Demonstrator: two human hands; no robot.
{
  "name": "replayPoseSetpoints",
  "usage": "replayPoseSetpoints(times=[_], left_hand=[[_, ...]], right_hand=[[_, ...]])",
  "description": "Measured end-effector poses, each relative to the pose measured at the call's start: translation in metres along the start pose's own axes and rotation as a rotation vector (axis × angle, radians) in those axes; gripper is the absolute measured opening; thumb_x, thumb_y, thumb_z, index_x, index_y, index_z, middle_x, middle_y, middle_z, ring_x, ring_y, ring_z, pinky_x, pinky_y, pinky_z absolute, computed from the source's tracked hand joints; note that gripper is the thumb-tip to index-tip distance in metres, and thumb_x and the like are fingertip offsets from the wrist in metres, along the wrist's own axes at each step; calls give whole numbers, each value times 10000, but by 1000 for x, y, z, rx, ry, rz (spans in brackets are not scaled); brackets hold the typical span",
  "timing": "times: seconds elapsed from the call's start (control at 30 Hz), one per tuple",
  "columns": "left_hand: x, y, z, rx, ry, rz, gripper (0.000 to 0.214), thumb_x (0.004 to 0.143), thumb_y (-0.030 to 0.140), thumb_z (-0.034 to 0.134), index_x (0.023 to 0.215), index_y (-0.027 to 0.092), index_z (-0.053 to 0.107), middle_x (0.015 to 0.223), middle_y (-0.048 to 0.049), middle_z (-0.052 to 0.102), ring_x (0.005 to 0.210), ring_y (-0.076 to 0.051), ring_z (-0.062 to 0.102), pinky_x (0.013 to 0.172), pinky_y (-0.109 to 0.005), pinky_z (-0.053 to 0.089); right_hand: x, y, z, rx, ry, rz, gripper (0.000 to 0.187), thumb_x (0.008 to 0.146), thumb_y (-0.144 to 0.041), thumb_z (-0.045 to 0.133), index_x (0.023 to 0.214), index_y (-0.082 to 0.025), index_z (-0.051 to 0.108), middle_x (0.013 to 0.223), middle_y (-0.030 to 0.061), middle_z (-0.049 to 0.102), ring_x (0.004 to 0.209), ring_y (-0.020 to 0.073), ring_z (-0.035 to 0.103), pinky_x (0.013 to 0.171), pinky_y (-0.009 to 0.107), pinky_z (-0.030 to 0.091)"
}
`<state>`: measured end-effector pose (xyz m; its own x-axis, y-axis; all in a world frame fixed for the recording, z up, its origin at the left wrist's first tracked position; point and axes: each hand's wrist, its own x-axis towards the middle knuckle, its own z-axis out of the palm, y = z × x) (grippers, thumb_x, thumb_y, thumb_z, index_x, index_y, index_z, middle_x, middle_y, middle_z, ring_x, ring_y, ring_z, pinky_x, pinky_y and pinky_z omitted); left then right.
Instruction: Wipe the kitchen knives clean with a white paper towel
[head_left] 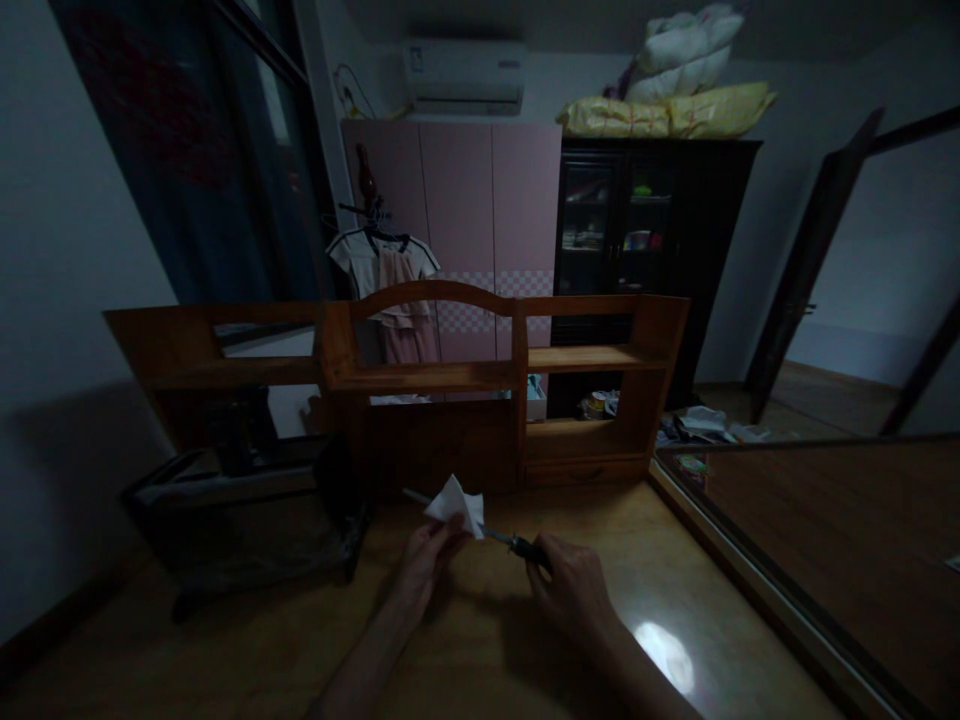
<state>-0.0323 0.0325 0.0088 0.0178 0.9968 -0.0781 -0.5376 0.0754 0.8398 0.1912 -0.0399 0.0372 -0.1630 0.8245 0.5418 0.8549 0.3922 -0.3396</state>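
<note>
Setting: a room in a home, most likely a bedroom used partly for storage. Lighting is dim.
- Pink wardrobe [457,230] on the far wall, with a wall air conditioner [463,75] above it.
- Garments on hangers [384,265] hang in front of the wardrobe.
- Dark glass-door cabinet [705,240] just beside it, with small household items on its shelves.
- Folded bedding [675,100] is piled on the cabinet top.
- Wooden desk [300,640] in the foreground, carrying a shelf hutch [450,375].
- Dark window [187,150] at left and an open door [810,260] at right.
</note>
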Motion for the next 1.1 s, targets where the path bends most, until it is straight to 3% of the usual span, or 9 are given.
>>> replayPoseSetpoints(times=[0.3, 0.57, 0.87, 1.1], left_hand=[[1, 0, 0, -15, 25, -3, 261, 602, 193, 811, 810, 89, 693, 816, -86, 703, 717, -150, 658, 705, -234, 545], [-2, 2, 0, 29, -37, 6, 260, 634, 217, 791, 839, 89, 697, 871, -98, 702, 765, -161, 655, 743, -246, 534], [-13, -6, 20, 87, -133, -31, 392, 541, 237, 834, 879, 93, 698, 920, -124, 702, 819, -239, 663, 766, -322, 527], [-20, 2, 26, 125, -139, -26, 404, 578, 264, 810, 925, 102, 681, 958, -128, 694, 896, -261, 649, 793, -320, 514]], right_hand=[[1, 0, 0, -15, 14, -12, 32, 785, -187, 496, 774, -202, 522, 691, 4, 617, 621, 136, 573, 575, 238, 270], [0, 1, 1, -23, 27, -14, 39, 771, -173, 492, 767, -201, 518, 681, 2, 617, 603, 130, 571, 567, 233, 266], [-2, -5, 2, -4, 14, -30, 32, 769, -173, 496, 764, -197, 515, 663, 8, 604, 595, 130, 556, 568, 231, 272], [-1, -5, 3, -15, 0, -28, 29, 778, -179, 490, 771, -201, 507, 679, 3, 603, 615, 132, 559, 580, 234, 270]])
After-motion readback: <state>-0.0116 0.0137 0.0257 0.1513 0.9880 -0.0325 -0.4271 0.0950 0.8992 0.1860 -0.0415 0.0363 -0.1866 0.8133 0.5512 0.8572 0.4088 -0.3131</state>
